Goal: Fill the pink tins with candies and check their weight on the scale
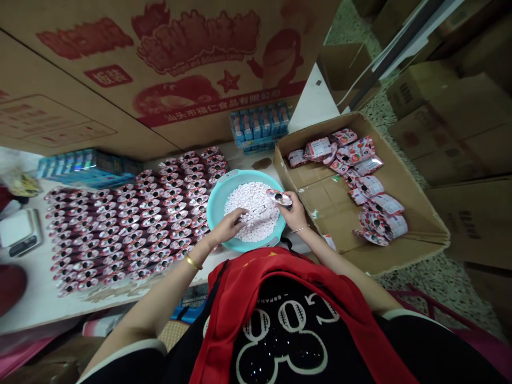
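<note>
Far left of both grips: a scale (pixel 20 234) on the table (pixel 36 304), with a stack of blue boxes (pixel 80 162) behind it. Next, left of the left hand: rows of packets (pixel 132 224) laid flat in a tight grid, running right up to the basin's edge. A big printed carton (pixel 160 69) stands behind all of it. Left hand (pixel 229 225): bracelet (pixel 192 262) on the wrist, fingers curled down, tips in the candies (pixel 256 210) at the near-left part of the pile. Can't tell if it has any pinched or is only touching. The candies are small and white, heaped in a teal basin (pixel 219 194) directly under both hands. Right hand (pixel 295 214): clenched on 1 packet (pixel 279 198), thumb and fingers at its right end. The packet is roughly level and sticks out left from the grip over the right side of the pile; can't tell if it touches the candies. The 2 hands are near each other but apart. Behind the right grip, at the table's back edge: a block of blue packs (pixel 260 125). Right of the right grip: an open cardboard box (pixel 404 253), with loose packets (pixel 368 181) strewn along its far and right side and bare cardboard just beside the hand.
</note>
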`<state>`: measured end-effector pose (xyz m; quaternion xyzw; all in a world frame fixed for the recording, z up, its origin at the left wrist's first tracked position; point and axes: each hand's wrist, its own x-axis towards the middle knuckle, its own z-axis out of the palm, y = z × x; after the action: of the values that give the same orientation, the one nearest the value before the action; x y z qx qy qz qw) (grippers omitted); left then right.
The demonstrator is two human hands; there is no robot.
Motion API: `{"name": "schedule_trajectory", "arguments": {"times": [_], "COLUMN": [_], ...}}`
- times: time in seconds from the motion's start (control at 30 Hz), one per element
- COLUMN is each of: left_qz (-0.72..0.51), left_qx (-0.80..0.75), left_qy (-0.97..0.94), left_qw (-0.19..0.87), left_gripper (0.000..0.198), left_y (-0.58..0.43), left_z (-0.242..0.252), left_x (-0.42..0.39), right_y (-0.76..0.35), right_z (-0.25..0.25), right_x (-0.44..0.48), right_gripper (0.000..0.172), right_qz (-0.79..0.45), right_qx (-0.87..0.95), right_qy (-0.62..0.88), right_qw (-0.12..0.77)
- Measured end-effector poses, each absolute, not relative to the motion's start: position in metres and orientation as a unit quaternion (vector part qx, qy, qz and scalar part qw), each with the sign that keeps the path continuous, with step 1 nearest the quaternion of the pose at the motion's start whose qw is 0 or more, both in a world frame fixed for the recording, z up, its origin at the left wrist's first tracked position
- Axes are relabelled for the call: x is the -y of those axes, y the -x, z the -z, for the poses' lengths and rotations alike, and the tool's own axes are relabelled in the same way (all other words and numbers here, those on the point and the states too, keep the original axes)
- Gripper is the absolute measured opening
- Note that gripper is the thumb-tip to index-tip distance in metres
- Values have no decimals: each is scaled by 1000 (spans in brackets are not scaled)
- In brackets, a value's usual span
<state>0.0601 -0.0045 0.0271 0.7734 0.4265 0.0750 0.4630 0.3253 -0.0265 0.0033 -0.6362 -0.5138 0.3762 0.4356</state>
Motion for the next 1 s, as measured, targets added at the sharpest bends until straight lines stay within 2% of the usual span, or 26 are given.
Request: {"name": "schedule_trajectory", "arguments": {"times": [0.1,0.23,0.37,0.47,0.53,0.67,0.8,0.83,0.9,0.93,1.0], "left_qz": [-78,29,159,195,207,163,42,35,44,46,20], "left_qx": [-407,-397,-431,-444,-438,-465,-459,-442,-413,-405,-416], "left_qy": [-797,-841,-852,-861,-866,-854,-852,-856,-861,-861,-856], "left_qw": [439,368,249,154,128,168,248,266,294,302,308], "left_gripper": [33,31,33,34,32,22,51,51,37,29,23], "left_y": [-56,-72,-103,-123,-128,-117,-96,-92,-84,-79,-67], "left_z": [-65,-103,-127,-143,-153,-161,-136,-126,-109,-103,-95], "left_x": [-12,-28,-22,-9,-4,-8,-13,-13,-12,-12,-15], "right_y": [-320,-307,-295,-291,-291,-288,-275,-272,-268,-268,-275], "right_z": [-7,-6,-1,4,8,11,5,3,1,1,5], "right_x": [30,34,39,41,42,42,44,44,40,37,28], "right_gripper": [32,40,44,44,42,40,36,33,30,34,54], "right_qz": [-335,-324,-332,-348,-357,-385,-430,-441,-453,-446,-395], "right_qx": [581,633,654,648,642,628,617,623,646,660,675], "right_qy": [630,607,587,581,576,551,513,501,474,465,492], "right_qw": [391,355,343,349,359,394,413,408,392,386,383]}}
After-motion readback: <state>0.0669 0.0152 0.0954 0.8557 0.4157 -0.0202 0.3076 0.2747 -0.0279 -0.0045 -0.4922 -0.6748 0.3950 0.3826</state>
